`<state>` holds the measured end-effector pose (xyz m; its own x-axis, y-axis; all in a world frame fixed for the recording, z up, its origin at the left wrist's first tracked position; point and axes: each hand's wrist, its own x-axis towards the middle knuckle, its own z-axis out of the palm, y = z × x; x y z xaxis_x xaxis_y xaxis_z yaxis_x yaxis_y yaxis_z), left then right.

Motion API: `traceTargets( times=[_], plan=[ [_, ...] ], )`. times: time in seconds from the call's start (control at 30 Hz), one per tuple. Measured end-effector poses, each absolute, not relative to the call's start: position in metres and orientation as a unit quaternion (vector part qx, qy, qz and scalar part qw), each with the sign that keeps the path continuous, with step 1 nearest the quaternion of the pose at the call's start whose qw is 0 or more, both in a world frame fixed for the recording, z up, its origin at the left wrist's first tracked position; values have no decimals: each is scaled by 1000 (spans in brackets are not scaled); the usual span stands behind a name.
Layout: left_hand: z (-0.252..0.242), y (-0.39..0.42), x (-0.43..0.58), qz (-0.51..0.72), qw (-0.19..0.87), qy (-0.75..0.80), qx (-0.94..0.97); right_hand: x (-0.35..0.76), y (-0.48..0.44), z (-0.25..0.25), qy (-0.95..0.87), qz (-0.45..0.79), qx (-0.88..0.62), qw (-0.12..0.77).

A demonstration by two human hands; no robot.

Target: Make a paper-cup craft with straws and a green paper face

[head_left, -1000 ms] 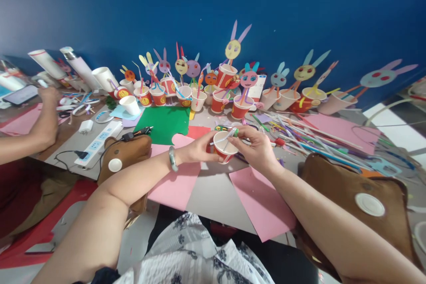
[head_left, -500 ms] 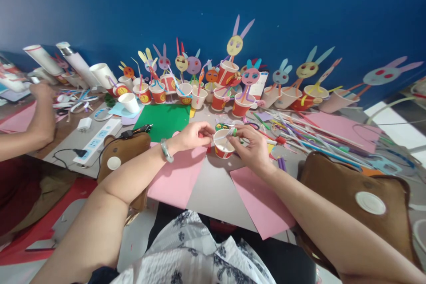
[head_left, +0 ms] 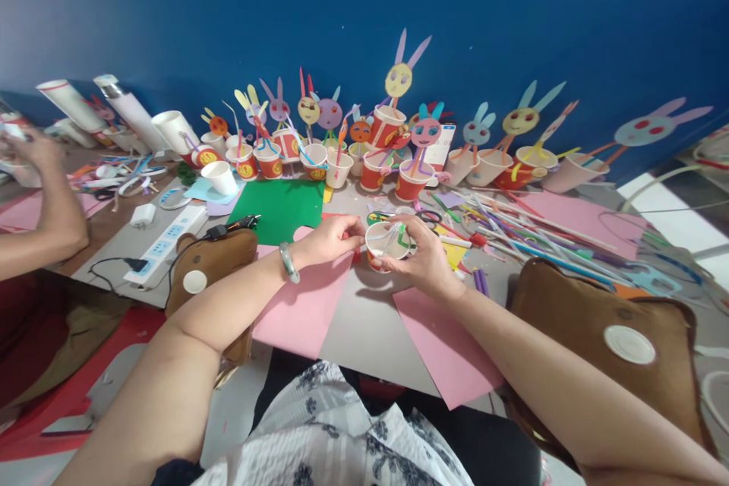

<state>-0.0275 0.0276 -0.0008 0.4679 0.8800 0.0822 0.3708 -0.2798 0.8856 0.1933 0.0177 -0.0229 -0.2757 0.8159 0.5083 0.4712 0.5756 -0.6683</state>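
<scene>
One paper cup (head_left: 386,241), red outside, white inside, held just right of green sheet (head_left: 279,209), low over grey surface (head_left: 364,319). Cup clasped from right by right hand (head_left: 424,262); left hand (head_left: 329,239) fingertips pinched on its left wall. One pale straw (head_left: 392,237) seen in cup, lower end hidden. Two pink sheets (head_left: 301,311) spread below green sheet. Two brown plush pads (head_left: 210,258): one left-below green sheet, one far right, partly cut off. Bunny cups (head_left: 410,182) ranged behind green sheet, overlapped, not countable. One power strip (head_left: 168,235) left of it.
</scene>
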Motion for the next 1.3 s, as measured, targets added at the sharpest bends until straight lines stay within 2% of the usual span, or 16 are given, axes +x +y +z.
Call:
traceTargets(
  times=[0.17, 0.47, 0.83, 1.1, 1.3],
  plan=[
    [-5, 31, -25, 297, 407, 435, 746, 190, 14, -23, -769, 200, -455, 401],
    [-7, 34, -25, 307, 432, 425, 734, 189, 16, -34, -743, 179, -495, 414],
    [-16, 37, -24, 333, 438, 417, 723, 187, 16, -38, -752, 163, -475, 427],
    [-15, 37, -27, 346, 442, 417, 715, 193, 19, -32, -735, 237, -472, 425],
    [-16, 45, -31, 383, 458, 436, 673, 199, 26, -29, -695, 299, -456, 469]
  ],
)
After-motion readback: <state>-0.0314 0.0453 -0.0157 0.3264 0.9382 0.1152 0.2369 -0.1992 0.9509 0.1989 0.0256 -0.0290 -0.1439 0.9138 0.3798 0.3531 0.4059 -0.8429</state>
